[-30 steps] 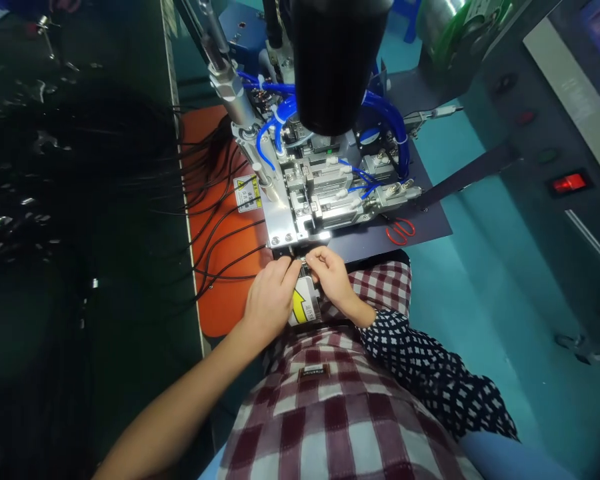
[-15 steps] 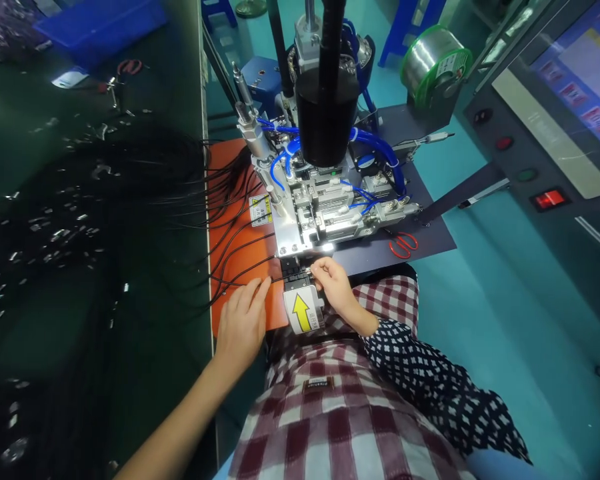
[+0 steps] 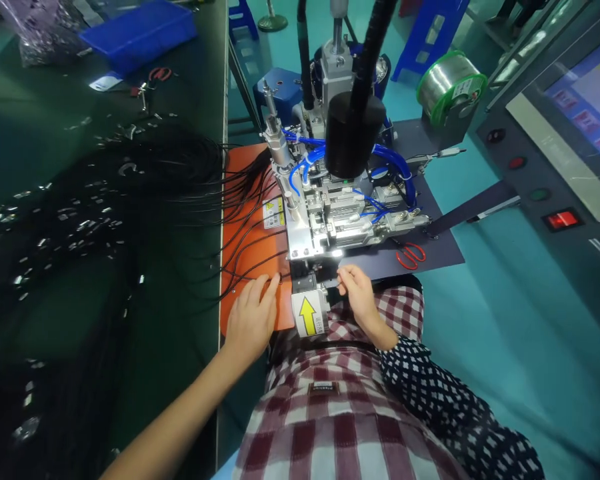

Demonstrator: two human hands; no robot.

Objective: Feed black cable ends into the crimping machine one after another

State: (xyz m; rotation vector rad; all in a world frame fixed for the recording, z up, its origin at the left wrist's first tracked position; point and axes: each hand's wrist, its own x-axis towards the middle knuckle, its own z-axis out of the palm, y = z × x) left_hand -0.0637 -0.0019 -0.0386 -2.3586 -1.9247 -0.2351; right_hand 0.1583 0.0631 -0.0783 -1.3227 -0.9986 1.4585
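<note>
My left hand [image 3: 253, 313] rests over the orange plate [image 3: 257, 265], its fingers lightly curved and the fingertips on a thin black cable [image 3: 286, 275] beside the machine's feed end. My right hand [image 3: 357, 290] is raised just right of that end, thumb and fingers pinched together; whatever they may hold is too small to make out. Between the hands is a rounded white cover with a yellow arrow [image 3: 308, 316]. The metal machine [image 3: 325, 220], with blue air tubes, stands directly ahead. Several black cables [image 3: 245, 233] run from its left side across the orange plate.
On the dark table [image 3: 180, 400] at left lies a large bundle of black cables [image 3: 170, 160] with shiny ends. A blue bin [image 3: 140, 37] stands behind it. Red-handled scissors [image 3: 411, 256], a solder wire spool [image 3: 453, 90] and a control panel [image 3: 555, 167] are at right.
My right hand has moved right, away from the machine's feed end and the cable. My left hand stays by the cable on the orange plate. The whole view has shifted slightly.
</note>
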